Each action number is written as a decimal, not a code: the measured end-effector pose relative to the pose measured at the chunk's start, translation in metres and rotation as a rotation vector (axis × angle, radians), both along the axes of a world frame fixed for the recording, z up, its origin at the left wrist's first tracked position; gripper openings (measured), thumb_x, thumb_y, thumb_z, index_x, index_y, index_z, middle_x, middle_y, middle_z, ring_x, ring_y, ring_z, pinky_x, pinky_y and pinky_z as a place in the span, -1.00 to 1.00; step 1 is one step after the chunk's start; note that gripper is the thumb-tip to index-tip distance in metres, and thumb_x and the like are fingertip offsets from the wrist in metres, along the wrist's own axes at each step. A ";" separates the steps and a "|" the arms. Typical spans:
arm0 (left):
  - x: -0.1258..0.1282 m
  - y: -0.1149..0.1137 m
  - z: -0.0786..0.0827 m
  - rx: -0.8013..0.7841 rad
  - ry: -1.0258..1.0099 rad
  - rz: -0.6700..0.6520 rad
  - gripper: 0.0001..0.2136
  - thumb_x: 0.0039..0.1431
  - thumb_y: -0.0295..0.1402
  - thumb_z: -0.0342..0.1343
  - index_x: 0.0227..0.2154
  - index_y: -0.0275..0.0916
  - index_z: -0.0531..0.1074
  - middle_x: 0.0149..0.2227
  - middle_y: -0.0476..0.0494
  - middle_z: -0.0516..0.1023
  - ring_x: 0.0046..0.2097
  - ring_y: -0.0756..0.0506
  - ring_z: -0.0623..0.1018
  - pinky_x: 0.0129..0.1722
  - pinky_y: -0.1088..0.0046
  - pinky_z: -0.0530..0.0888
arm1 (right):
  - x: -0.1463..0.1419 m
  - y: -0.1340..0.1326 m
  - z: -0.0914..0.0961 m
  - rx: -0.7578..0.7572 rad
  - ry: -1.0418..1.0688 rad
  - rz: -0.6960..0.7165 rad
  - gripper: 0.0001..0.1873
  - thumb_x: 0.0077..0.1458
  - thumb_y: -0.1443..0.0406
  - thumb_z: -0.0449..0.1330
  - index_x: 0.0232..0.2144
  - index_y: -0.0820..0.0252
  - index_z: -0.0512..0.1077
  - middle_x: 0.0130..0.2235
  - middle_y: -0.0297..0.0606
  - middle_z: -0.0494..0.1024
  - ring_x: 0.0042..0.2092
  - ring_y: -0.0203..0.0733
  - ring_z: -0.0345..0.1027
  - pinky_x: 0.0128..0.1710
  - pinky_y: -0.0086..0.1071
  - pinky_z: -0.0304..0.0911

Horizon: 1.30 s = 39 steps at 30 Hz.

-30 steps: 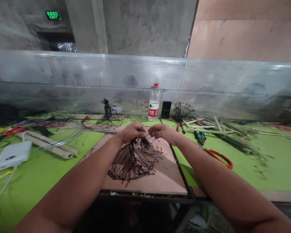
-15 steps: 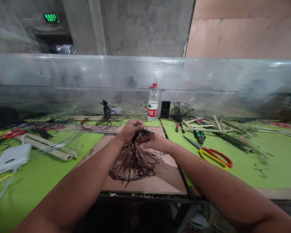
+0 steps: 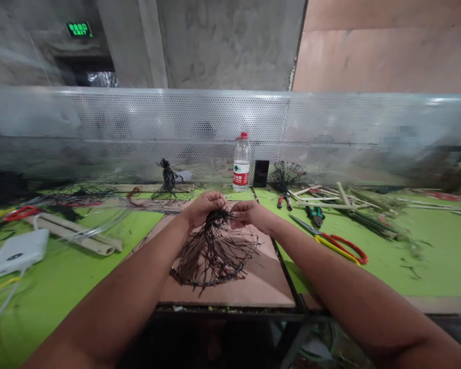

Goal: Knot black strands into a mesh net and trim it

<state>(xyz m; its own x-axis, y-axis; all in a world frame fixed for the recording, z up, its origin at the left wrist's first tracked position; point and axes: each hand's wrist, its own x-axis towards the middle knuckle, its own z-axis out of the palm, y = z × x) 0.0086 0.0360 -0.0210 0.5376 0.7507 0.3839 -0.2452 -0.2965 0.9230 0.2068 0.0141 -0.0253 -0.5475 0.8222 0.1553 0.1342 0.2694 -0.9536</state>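
A bundle of thin black wires [image 3: 212, 246] stands on the pinkish-brown board [image 3: 269, 287] in front of me. It is gathered at the top and flares downward into a wide, open skirt with a knotted lower edge. At the left of its gathered top, my left hand [image 3: 206, 207] is closed on it, thumb and fingers pressed together. My right hand [image 3: 249, 214] is at the right of the top, its fingers pinched on the ends of the wires. Which single strands it grips is too small to tell.
Scissors [image 3: 340, 247], pliers [image 3: 315, 216] and bamboo strips [image 3: 330, 206] lie on the right. A water bottle [image 3: 241, 164] and a black phone [image 3: 260, 173] stand at the back, near another wire bundle [image 3: 169, 179]. Left are bamboo tubes [image 3: 80, 234] and a white power bank [image 3: 19, 252].
My right hand has drawn back from behind the wires' gathered top to its right side. My left hand has shifted slightly left and down, and the skirt shows more openly.
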 end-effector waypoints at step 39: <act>-0.010 -0.005 -0.028 0.058 0.581 0.136 -0.81 -0.16 -0.34 0.23 -0.45 -0.34 0.51 -0.50 -0.06 0.52 -0.43 0.00 0.45 -0.33 0.49 0.35 | 0.002 -0.003 0.004 0.962 -0.723 -0.023 -0.81 0.14 0.36 0.06 -0.33 0.25 0.48 -0.34 -0.19 0.54 -0.31 -0.26 0.32 -0.31 -0.44 0.10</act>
<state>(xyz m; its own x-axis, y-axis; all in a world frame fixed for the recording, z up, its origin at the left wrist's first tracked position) -0.0009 0.0311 -0.0493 0.5722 0.8143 0.0977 0.3389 -0.3433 0.8760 0.2087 0.0114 -0.0209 -0.7478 0.5492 0.3730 0.5691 0.8196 -0.0659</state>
